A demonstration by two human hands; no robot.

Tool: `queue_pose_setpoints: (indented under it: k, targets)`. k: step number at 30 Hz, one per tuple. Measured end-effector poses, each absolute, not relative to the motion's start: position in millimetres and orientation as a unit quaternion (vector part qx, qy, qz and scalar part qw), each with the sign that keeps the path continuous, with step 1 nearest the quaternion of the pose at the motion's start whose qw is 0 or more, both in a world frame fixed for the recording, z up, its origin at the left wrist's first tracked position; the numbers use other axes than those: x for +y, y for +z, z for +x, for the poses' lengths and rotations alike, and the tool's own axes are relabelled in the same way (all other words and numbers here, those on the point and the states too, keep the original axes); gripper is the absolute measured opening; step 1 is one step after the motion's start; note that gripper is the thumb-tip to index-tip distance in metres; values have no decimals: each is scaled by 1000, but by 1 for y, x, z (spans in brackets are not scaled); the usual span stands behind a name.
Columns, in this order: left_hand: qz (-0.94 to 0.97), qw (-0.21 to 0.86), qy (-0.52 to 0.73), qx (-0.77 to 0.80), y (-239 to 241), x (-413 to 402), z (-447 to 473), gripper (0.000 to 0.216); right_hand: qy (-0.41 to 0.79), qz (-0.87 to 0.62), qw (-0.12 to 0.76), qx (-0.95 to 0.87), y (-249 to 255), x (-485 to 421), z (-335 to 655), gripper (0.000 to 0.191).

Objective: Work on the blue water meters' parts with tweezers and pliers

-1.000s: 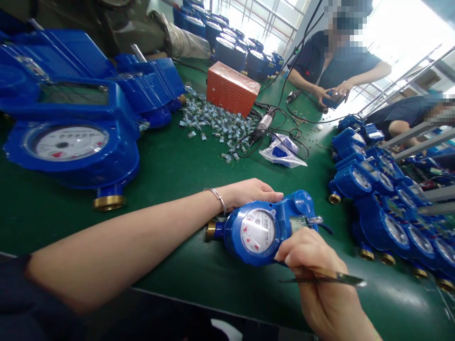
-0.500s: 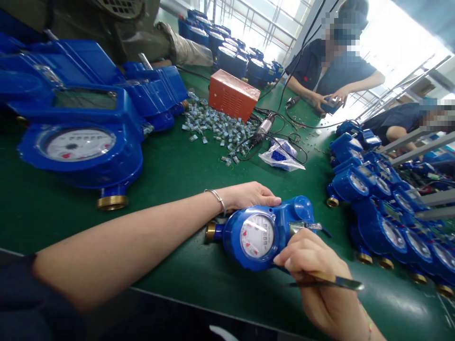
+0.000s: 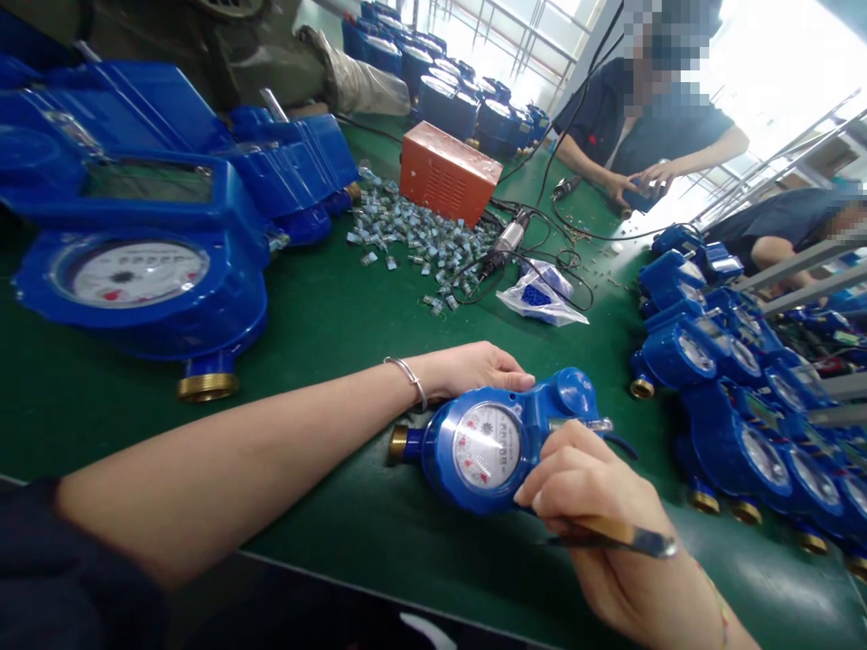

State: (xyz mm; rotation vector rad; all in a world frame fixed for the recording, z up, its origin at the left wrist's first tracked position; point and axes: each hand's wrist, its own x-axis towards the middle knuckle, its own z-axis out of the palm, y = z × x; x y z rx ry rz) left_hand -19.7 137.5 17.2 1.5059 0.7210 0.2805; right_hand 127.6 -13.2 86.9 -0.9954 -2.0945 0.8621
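A blue water meter (image 3: 443,460) lies on the green table, its round white dial facing up and its brass threaded end pointing left. My left hand (image 3: 484,368) grips its far side, thumb along the edge, the other fingers partly hidden behind the body. Over the near right part of the meter is my right hand (image 3: 596,506), curled, fingertips at the edge beside the dial. Metal tweezers (image 3: 629,538) are held in that hand, sticking out to the right under the fingers. Whatever the right fingertips touch is hidden.
Large blue meters (image 3: 142,307) stand at left. Behind are small clear parts (image 3: 413,230), an orange metal box (image 3: 447,171), a corded tool (image 3: 508,239) and a plastic bag (image 3: 542,293) of blue pieces. Rows of meters (image 3: 697,352) line the right. A co-worker (image 3: 610,117) handles a meter opposite.
My right hand has shifted slightly left and up over the meter, covering more of its small display. The tweezers have moved a little left with it. My left hand keeps its place.
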Motion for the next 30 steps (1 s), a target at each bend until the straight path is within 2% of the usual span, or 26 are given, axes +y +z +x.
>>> queue_pose_setpoints:
  k: [4,11,17,19,20,22,25,27,30]
  targets:
    - [670,658,125,319,18,135,-20,59,323,-369,287,-823,95,-10,128,26]
    - [698,599,156,359,14,142,-19,43,262,-460,285,-799,105,0,119,18]
    - [701,505,249,437,63,113,-57,36,263,-542,239,-762,110,7,118,15]
    - [701,417,300,495,80,84,-79,29,274,-559,223,-750,111,8,118,14]
    - [692,407,304,513,85,68,-89,27,278,-563,222,-746,111,9,118,14]
    - [660,482,270,509,86,37,-105,31,285,-565,232,-739,110,9,118,14]
    - [586,662,151,443,71,-2,-108,37,293,-563,247,-732,108,8,117,15]
    - [523,751,83,395,56,-19,-96,35,299,-561,256,-729,108,7,117,16]
    - [358,861,63,355,35,-33,-72,28,304,-559,265,-725,108,5,117,17]
